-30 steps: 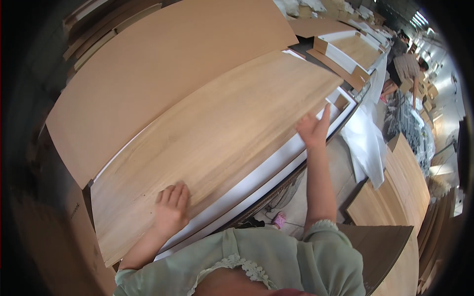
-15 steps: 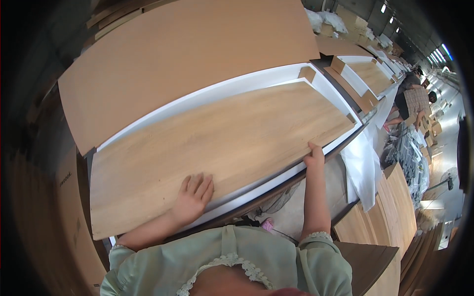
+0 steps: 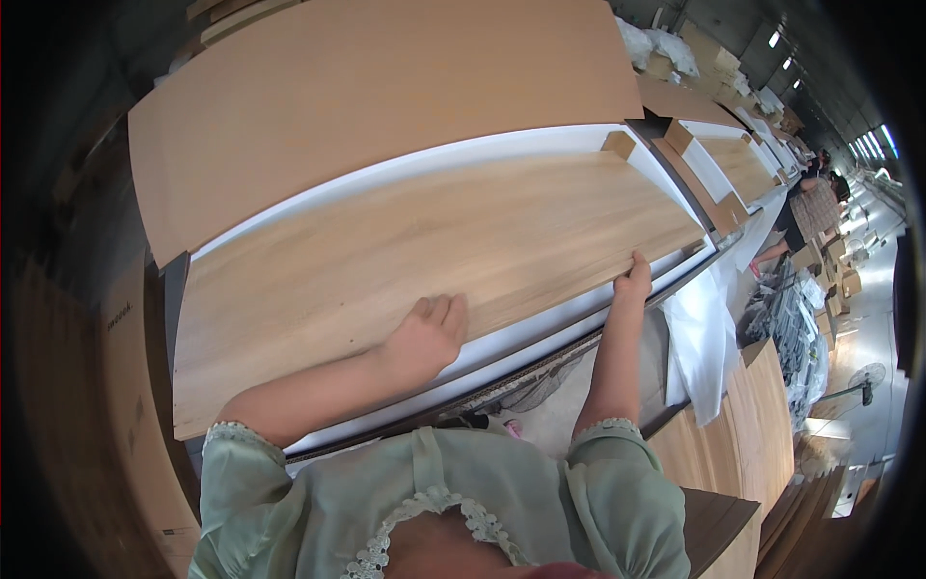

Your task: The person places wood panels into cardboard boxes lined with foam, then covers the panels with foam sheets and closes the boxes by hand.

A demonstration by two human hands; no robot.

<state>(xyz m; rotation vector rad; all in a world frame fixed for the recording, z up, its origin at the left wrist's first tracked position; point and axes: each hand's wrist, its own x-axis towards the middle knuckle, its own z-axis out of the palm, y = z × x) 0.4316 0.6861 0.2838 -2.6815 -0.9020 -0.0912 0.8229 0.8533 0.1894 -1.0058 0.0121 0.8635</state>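
A long wood-grain board [image 3: 318, 280] lies within a shallow carton lined with white foam strips [image 3: 540, 338]. Its left end overhangs the carton's end at the lower left. My left hand [image 3: 431, 333] rests on the board's top near the front edge, fingers bent against the surface and holding nothing. At the board's front right edge, my right hand [image 3: 634, 277] grips it, thumb on top and the other fingers mostly hidden below. Between the board's front edge and the near foam wall there is a visible gap.
The carton's wide brown lid flap [image 3: 386, 106] stands open on the far side. Another lined carton [image 3: 738, 169] with a board is at the right. White foam sheeting [image 3: 699, 338] hangs nearby, above stacked wooden panels [image 3: 743, 415]. A co-worker [image 3: 815, 207] bends over farther right.
The board has shifted away from me inside the carton, widening the near gap. My left hand has slid right and forward, its fingers more bent. My right hand keeps its grip on the edge.
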